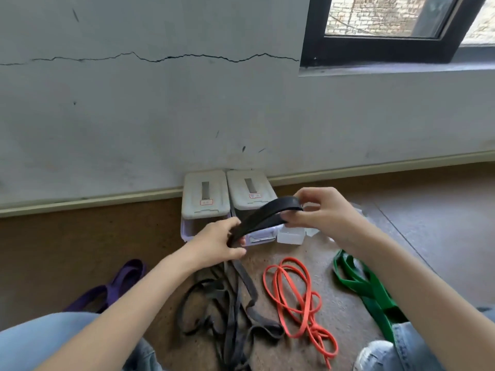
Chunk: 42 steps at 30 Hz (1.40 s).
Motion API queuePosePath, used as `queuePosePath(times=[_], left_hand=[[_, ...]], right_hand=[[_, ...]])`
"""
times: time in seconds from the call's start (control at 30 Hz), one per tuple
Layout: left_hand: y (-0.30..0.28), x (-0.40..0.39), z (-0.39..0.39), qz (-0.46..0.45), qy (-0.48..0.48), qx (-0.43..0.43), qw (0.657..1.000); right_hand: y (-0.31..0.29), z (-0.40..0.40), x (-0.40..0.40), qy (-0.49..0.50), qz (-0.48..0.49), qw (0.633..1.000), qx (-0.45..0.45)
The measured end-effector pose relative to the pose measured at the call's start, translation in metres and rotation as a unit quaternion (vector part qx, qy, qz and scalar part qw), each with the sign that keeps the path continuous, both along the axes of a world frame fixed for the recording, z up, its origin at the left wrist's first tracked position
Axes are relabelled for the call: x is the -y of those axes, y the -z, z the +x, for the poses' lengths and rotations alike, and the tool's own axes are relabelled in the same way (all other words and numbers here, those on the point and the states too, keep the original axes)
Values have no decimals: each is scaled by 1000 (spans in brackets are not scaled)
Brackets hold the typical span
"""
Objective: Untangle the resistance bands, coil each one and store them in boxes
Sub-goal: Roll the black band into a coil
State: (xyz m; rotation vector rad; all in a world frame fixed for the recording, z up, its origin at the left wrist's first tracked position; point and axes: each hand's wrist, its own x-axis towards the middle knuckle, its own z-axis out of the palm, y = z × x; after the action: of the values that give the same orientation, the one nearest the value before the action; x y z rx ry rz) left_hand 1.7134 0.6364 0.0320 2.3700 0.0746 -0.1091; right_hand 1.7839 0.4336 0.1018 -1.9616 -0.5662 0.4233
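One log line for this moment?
stage: coiling | left hand + right hand: grip flat black rubber band | lidded grey plastic boxes: closed

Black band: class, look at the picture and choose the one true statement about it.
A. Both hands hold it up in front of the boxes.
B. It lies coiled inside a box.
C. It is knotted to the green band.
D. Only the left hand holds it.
A: the left hand grips one end of the black band and the right hand pinches the other, raised in front of the boxes.
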Motion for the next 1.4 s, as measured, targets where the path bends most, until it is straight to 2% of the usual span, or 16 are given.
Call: queuePosePath(times=[0.17,0.3,0.4,0.47,0.57,0.63,0.67,0.73,0.83,0.9,0.97,1.03,1.1,1.17,1.27,1.4], left_hand=[[7,34,-2,-128,69,57,988],[5,40,-7,-149,76,76,983],[-2,33,-12,-139,91,82,983],[-5,35,-14,-182,48,114,976],[6,39,-17,-169,-18,161,972],[17,40,-22,-80,18,95,992],[19,39,-24,-53,28,60,996],[13,36,-23,-67,6,52,996],[-23,24,-12,-188,-132,146,962],[-46,10,-8,-196,-160,198,947],[-57,12,-11,-117,-96,158,976],[-56,28,-15,-48,-15,95,994],[-53,42,-18,-39,26,85,995],[-50,39,-15,-56,23,100,993],[-36,28,-11,-5,-15,140,990],[21,37,-16,32,21,43,998]], right_hand=[[1,-15,-12,-71,-96,991,62],[1,-21,-13,-96,-84,987,101],[-7,-20,-2,-102,18,995,11],[-11,-23,2,-118,109,985,-62],[-15,-21,5,-72,304,934,-172],[-18,-14,10,-11,378,906,-188],[-19,-10,14,14,377,909,-180],[-16,-3,20,52,268,954,-120],[-7,4,29,71,18,997,-20],[-10,4,34,72,-7,997,10],[-16,-1,31,11,9,997,76],[-10,-12,22,-116,-57,985,116],[3,-23,10,-206,-137,961,122],[13,-27,1,-213,-142,956,144],[10,-24,-3,-184,-108,966,145],[-1,-26,-1,-117,68,989,64]])
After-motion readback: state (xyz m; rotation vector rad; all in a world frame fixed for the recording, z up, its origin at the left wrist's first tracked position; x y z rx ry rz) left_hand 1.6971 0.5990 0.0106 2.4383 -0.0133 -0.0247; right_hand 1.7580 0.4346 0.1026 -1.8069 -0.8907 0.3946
